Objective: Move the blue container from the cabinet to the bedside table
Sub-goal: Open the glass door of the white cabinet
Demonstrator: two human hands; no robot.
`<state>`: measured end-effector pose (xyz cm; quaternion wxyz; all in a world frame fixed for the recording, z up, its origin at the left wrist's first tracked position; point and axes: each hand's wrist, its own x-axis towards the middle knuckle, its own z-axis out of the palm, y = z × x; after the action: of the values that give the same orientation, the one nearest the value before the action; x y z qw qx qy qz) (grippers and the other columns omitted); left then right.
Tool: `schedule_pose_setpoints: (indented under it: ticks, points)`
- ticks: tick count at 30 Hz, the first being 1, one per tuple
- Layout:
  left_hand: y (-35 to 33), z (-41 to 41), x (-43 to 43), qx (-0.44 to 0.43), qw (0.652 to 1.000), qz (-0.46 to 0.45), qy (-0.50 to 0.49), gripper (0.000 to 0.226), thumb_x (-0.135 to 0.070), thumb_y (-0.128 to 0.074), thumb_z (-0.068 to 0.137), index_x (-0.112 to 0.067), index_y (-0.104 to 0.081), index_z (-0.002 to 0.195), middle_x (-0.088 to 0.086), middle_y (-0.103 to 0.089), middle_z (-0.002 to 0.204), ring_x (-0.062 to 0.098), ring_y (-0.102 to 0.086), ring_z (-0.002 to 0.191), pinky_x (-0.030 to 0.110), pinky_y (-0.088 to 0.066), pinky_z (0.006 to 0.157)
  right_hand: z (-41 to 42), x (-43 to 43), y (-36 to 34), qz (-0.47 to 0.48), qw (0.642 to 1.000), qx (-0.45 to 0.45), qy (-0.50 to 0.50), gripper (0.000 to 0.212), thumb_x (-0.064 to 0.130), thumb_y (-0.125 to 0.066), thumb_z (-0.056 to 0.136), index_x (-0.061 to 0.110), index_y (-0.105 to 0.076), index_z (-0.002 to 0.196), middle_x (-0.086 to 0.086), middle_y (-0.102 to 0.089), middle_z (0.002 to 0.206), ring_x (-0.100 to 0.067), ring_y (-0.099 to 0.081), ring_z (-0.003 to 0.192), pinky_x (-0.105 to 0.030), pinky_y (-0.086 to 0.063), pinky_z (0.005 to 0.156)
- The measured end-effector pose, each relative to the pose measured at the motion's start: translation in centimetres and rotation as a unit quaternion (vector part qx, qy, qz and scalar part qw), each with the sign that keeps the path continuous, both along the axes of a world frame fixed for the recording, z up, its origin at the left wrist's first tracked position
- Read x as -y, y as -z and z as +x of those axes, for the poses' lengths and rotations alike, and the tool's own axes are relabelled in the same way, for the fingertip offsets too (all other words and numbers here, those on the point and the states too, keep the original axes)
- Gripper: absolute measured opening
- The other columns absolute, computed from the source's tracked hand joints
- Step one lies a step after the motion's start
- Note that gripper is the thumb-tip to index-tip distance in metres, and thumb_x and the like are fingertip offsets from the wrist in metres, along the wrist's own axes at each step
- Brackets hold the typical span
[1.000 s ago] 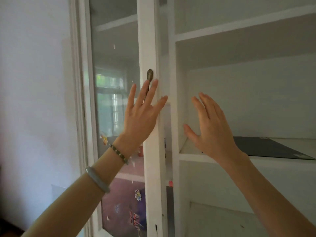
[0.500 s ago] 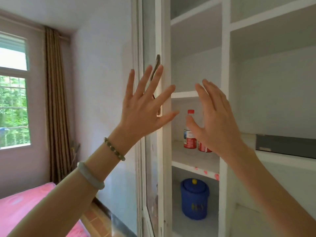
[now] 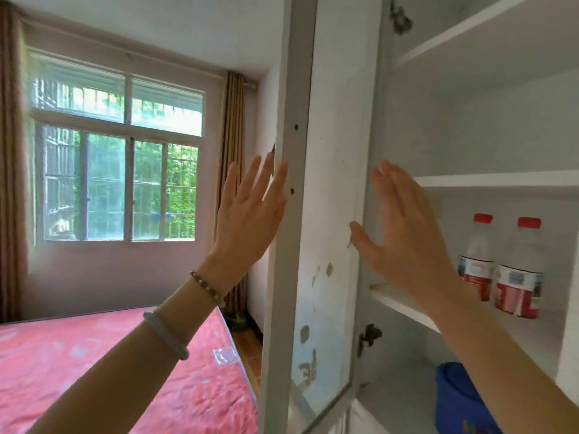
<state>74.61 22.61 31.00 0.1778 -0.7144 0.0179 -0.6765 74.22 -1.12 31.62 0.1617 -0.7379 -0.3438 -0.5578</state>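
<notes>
Blue container [image 3: 451,399] down low in cabinet [image 3: 470,126], bottom compartment, lower right of view; only left part + top visible, rest hidden behind right forearm. Not touched by either hand.

One shelf [image 3: 404,305] up: two plastic bottles w/ red caps & red-white labels, upright, side by side, nearly touching — left bottle [image 3: 476,258], right bottle [image 3: 520,270]. Shelves above look bare. Metal hinge [image 3: 369,336] on cabinet's left inner wall just under that shelf, another hinge [image 3: 399,18] near top.

Right hand [image 3: 407,242] raised in front of cabinet opening, fingers spread, palm facing away, holding nothing; thumb tip near inner edge of door, contact unclear. Slightly motion-blurred.

Cabinet door [image 3: 326,214] swung open, seen at an angle btwn the two hands; white frame w/ glass panel, paint chipped & spotted on lower part, two small holes in frame edge.

Left hand [image 3: 250,220] on outer side of door, fingers spread and empty, fingertips [image 3: 282,173] at door's frame edge, seemingly touching. Beaded bracelet [image 3: 206,288] at wrist, pale bangle [image 3: 166,335] farther down forearm.

Beyond, left: bed [image 3: 109,371] w/ pink-red cover, small clear plastic packet [image 3: 225,355] on it near the edge. Window [image 3: 119,158] w/ bars, greenery outside; brown curtain [image 3: 232,158] to its right, another curtain [image 3: 11,151] at far left.
</notes>
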Motion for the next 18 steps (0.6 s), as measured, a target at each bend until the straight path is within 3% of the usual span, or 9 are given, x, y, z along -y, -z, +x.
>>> schedule_pose_setpoints:
  ticks: [6,11,18]
  points:
    - [1.3,2.1,-3.4,-0.023,0.999,-0.004,-0.043,0.045,-0.017,-0.03,0.101,-0.001,-0.032,0.142,0.016,-0.035,0.148,0.028,-0.029,0.138,0.05,-0.023,0.112,2.0,-4.6,0.3,-0.007,1.0,0.014,-0.02,0.066,0.04,-0.041,0.084,0.003,-0.029,0.138,-0.021,-0.032,0.145,-0.031,-0.025,0.133,-0.039,-0.017,0.108]
    - [1.1,3.4,-6.1,-0.059,0.995,-0.02,-0.082,0.046,-0.021,-0.028,0.102,-0.001,-0.03,0.143,0.015,-0.032,0.149,0.026,-0.025,0.14,0.048,-0.019,0.114,3.2,-6.4,0.5,-0.006,0.999,0.015,-0.033,0.067,0.042,-0.039,0.084,0.001,-0.031,0.137,-0.022,-0.035,0.143,-0.034,-0.029,0.132,-0.041,-0.019,0.108]
    - [1.0,4.9,-7.9,-0.08,0.99,-0.043,-0.11,0.054,-0.009,-0.049,0.093,0.003,-0.029,0.142,0.019,-0.033,0.148,0.03,-0.027,0.138,0.051,-0.023,0.112,5.0,-7.4,0.7,-0.003,0.999,0.017,-0.039,0.066,0.037,-0.051,0.082,0.0,-0.036,0.134,-0.023,-0.038,0.141,-0.036,-0.034,0.13,-0.043,-0.019,0.105]
